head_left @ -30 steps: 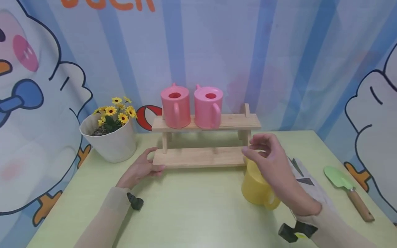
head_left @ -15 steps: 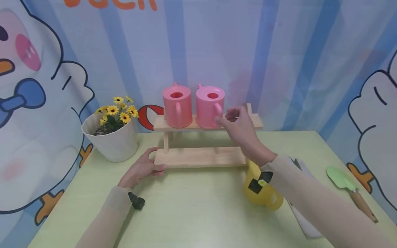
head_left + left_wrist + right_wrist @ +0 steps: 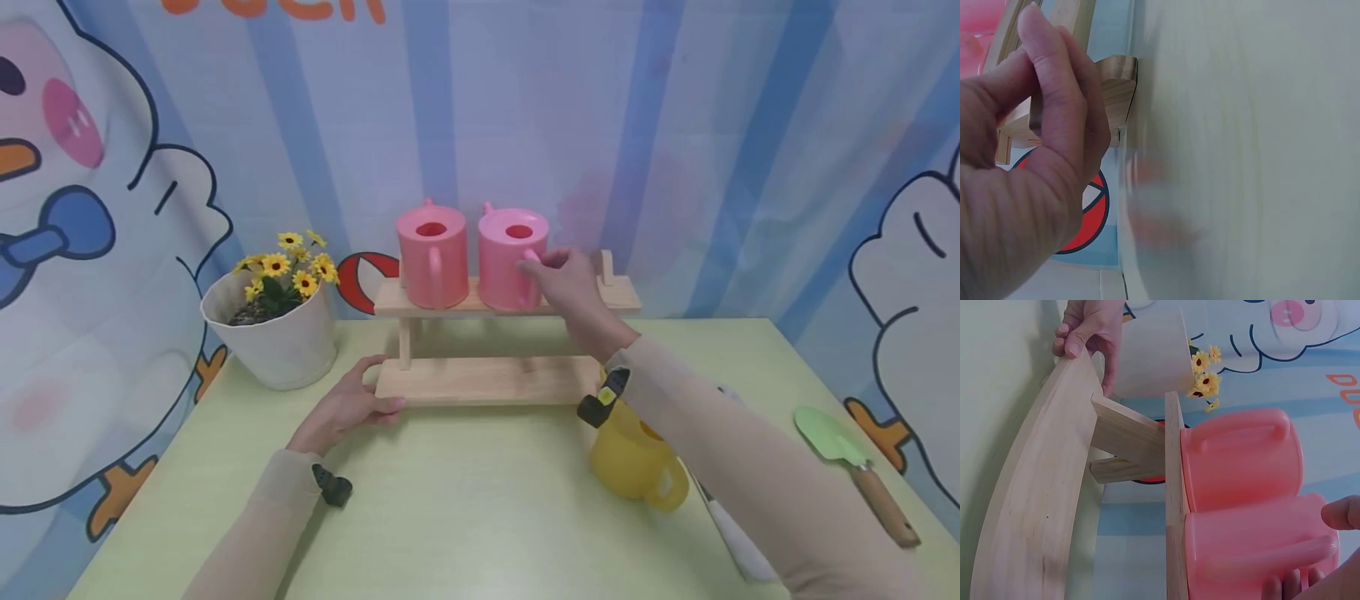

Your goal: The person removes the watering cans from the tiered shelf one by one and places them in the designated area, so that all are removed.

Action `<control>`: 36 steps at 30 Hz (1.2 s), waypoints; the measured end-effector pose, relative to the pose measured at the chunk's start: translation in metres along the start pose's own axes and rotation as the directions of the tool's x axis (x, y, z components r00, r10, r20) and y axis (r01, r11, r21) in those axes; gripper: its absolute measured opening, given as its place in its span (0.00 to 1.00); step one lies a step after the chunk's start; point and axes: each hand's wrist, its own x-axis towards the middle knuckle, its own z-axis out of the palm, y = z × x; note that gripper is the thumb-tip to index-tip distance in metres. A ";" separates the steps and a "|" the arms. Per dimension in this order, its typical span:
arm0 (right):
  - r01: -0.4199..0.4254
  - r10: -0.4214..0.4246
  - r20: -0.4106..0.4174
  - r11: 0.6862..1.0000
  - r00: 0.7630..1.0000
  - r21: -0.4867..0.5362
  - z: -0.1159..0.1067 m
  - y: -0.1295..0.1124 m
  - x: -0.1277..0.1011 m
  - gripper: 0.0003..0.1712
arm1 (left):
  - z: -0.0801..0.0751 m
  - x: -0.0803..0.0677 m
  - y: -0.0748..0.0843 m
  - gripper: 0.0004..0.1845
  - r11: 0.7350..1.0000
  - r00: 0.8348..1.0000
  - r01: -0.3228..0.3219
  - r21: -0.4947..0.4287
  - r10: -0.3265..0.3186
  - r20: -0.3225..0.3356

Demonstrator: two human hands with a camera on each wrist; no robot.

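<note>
Nearest the camera, a yellow watering can is being left standing on the green table, just in front of the right end of the wooden rack, partly hidden by the right forearm. A flat white item is lying under that forearm, and a green trowel is lying well apart at the table's right edge. The left end of the rack's lower shelf is being gripped by the left hand, its thumb on top and its fingers curled over the board's edge. On the upper shelf two pink watering cans are being kept side by side, touching. The handle of the right pink can is being pinched by the right hand, thumb and fingertips closing round it, while the left pink can is being left untouched. A white pot of yellow flowers is standing left of the rack, by the backdrop
</note>
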 end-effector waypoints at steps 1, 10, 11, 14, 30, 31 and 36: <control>-0.003 0.003 -0.001 1.000 1.000 0.007 0.001 0.000 0.001 0.29 | 0.000 0.000 0.000 0.52 1.000 1.000 0.001 -0.001 -0.001 0.001; -0.027 0.026 0.004 0.999 1.000 0.047 0.005 0.001 0.008 0.23 | 0.000 0.001 0.000 0.52 1.000 1.000 0.004 -0.004 -0.004 -0.005; -0.026 0.025 0.007 0.998 1.000 0.049 0.005 0.002 0.009 0.20 | 0.000 0.001 0.000 0.52 1.000 1.000 0.003 -0.004 -0.003 -0.005; -0.017 0.016 0.019 0.998 1.000 0.056 0.006 0.003 0.010 0.14 | 0.001 0.000 0.000 0.52 1.000 1.000 0.002 -0.010 -0.002 -0.006; -0.018 0.003 0.106 0.990 0.994 0.138 0.013 0.006 0.017 0.15 | 0.001 0.001 -0.001 0.52 1.000 1.000 0.001 -0.021 -0.001 0.000; -0.017 0.002 0.109 0.990 0.994 0.138 0.013 0.006 0.017 0.14 | 0.001 0.001 -0.001 0.52 1.000 1.000 0.000 -0.022 0.000 0.004; -0.002 -0.016 0.111 0.987 0.994 0.160 0.014 0.006 0.018 0.12 | 0.001 0.002 0.000 0.53 1.000 1.000 0.012 -0.026 -0.012 0.007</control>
